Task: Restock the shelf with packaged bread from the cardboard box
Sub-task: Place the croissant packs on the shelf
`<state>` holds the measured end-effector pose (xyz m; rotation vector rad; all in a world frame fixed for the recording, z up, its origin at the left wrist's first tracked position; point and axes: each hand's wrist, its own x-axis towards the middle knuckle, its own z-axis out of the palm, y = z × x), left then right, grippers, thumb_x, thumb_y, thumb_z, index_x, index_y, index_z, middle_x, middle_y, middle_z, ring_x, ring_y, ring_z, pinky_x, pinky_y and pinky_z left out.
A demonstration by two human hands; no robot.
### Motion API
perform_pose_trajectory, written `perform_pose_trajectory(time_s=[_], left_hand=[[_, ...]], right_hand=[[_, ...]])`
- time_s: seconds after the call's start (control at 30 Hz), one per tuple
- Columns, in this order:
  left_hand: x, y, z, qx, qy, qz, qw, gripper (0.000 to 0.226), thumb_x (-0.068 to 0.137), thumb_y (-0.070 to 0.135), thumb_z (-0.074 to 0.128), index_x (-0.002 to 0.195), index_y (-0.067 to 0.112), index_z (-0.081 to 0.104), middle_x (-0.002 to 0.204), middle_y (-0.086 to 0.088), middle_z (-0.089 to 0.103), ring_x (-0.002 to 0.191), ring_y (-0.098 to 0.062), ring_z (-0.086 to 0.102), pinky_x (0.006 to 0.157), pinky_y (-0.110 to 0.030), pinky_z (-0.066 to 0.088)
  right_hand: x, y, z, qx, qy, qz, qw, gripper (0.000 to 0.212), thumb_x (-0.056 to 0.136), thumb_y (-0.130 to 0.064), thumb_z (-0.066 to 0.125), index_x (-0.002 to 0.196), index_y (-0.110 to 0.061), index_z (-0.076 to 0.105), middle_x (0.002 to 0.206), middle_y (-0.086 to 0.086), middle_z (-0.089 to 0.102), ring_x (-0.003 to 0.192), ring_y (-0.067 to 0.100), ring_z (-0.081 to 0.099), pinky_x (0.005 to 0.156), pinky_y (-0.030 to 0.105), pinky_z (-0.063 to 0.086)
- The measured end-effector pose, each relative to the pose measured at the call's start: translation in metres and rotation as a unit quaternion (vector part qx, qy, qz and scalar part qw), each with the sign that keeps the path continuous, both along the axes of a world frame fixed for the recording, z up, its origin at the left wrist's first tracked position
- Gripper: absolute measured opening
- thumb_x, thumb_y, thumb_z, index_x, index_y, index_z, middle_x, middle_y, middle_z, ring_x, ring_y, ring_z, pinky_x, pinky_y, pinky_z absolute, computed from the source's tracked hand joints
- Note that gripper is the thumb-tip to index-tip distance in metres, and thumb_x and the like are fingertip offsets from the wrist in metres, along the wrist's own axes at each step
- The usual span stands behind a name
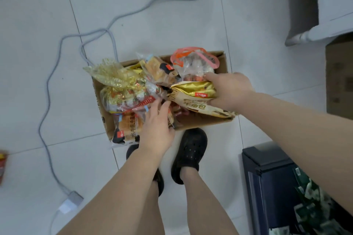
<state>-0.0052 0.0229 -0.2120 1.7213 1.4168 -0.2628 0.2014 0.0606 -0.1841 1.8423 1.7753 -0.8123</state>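
Right hand [228, 89]: my fingers and thumb curl round the near end of a gold-and-cream bread packet [193, 99], gripping it at the right side of the cardboard box [222, 63]. The packet's long axis runs roughly left to right, parallel to the box's near edge; its free end points toward the box's middle, its other end overhangs the near right corner.

Left hand [155, 129]: fingers straight, slightly spread, tips touching the clear wrapper of a bagged bread [124, 97] at the box's left side. It holds nothing that I can see.

Box sits on the pale tiled floor [172, 15], packed full. A toast packet [127, 129] sticks out over the near left corner. A clear bag with orange handles [193, 61] lies at the far right corner, just beyond my right fingers. Another bread packet [160, 70] lies mid-far edge.

Around: grey cable [112, 23] loops on the floor left of the box, ending at a plug adapter [74, 197]. Black clogs [191, 150] just at the box's near edge. Dark bin [267, 168] at lower right.
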Motion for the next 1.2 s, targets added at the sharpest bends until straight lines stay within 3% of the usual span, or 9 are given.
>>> perform_pose_trajectory(time_s=[0.2,0.27,0.4,0.5,0.7,0.83,0.93,1.07,1.2], left_hand=[[0.02,0.045,0.085,-0.195,-0.221,0.388,0.873,0.08,0.08,0.013,0.071,0.144,0.02,0.023,0.135,-0.001,0.046,0.11,-0.007,0.051,0.08,-0.012,0.049],[0.023,0.061,0.128,-0.213,-0.263,0.457,0.822,0.079,0.082,0.015,0.07,0.144,0.021,0.022,0.134,-0.002,0.05,0.111,-0.014,0.056,0.09,-0.026,0.052],[0.028,0.09,0.255,-0.211,-0.338,0.438,0.806,0.041,0.072,0.025,0.073,0.109,0.029,0.056,0.119,-0.005,0.066,0.102,-0.022,0.065,0.086,-0.043,0.053],[0.035,0.105,0.383,-0.162,-0.408,0.446,0.78,0.054,0.053,0.036,0.074,0.104,0.029,0.059,0.105,-0.002,0.071,0.094,-0.023,0.068,0.083,-0.045,0.055],[0.044,0.117,0.585,-0.082,-0.509,0.375,0.77,0.033,0.074,0.022,0.077,0.102,0.024,0.06,0.104,-0.005,0.072,0.092,-0.024,0.07,0.084,-0.046,0.056],[0.048,0.113,0.679,-0.066,-0.607,0.343,0.714,0.031,0.079,0.018,0.071,0.108,0.019,0.06,0.106,-0.007,0.071,0.095,-0.026,0.07,0.088,-0.052,0.053],[0.048,0.102,0.73,-0.075,-0.66,0.292,0.688,0.042,0.074,0.025,0.074,0.112,0.021,0.058,0.111,-0.005,0.07,0.1,-0.026,0.068,0.086,-0.051,0.054],[0.05,0.066,0.77,-0.089,-0.679,0.231,0.691,0.039,0.078,0.027,0.072,0.112,0.025,0.054,0.105,0.001,0.07,0.092,-0.018,0.07,0.076,-0.042,0.059],[0.056,0.018,0.783,-0.103,-0.694,0.133,0.7,0.05,0.076,0.031,0.07,0.121,0.026,0.048,0.107,0.005,0.069,0.094,-0.014,0.07,0.073,-0.032,0.059]], right_hand=[[0.02,0.032,0.108,-0.061,0.209,-0.278,0.936,0.059,0.066,-0.032,0.082,0.117,-0.023,0.055,0.094,-0.01,0.06,0.089,0.016,0.06,0.075,0.027,0.046],[0.025,0.04,0.15,-0.034,0.284,-0.381,0.879,0.048,0.065,-0.025,0.084,0.106,-0.021,0.059,0.092,-0.006,0.067,0.086,0.017,0.067,0.074,0.032,0.055],[0.025,0.052,0.264,0.018,0.402,-0.475,0.783,0.044,0.067,-0.012,0.083,0.104,-0.019,0.061,0.095,0.004,0.073,0.084,0.023,0.072,0.078,0.04,0.058],[0.016,0.059,0.381,0.035,0.483,-0.476,0.734,0.045,0.072,-0.014,0.079,0.113,-0.01,0.06,0.098,0.007,0.074,0.085,0.024,0.072,0.075,0.036,0.059],[0.005,0.051,0.595,0.176,0.504,-0.459,0.71,0.077,0.063,-0.045,0.077,0.13,-0.018,0.048,0.112,0.005,0.07,0.093,0.026,0.071,0.089,0.046,0.054],[-0.007,0.016,0.7,0.295,0.483,-0.436,0.7,0.042,0.083,-0.041,0.065,0.119,-0.023,0.052,0.106,-0.004,0.069,0.091,0.015,0.069,0.083,0.031,0.053],[-0.031,-0.023,0.734,0.433,0.469,-0.472,0.608,0.045,0.08,-0.041,0.066,0.119,-0.024,0.053,0.106,-0.003,0.067,0.095,0.013,0.065,0.084,0.032,0.052],[-0.085,-0.057,0.73,0.575,0.531,-0.504,0.365,0.08,0.062,-0.033,0.084,0.129,-0.023,0.042,0.122,0.001,0.061,0.114,0.018,0.06,0.095,0.045,0.05],[-0.121,-0.077,0.739,0.667,0.529,-0.476,0.221,0.102,0.056,-0.027,0.082,0.14,-0.038,0.025,0.133,-0.004,0.053,0.117,0.013,0.058,0.097,0.041,0.049]])
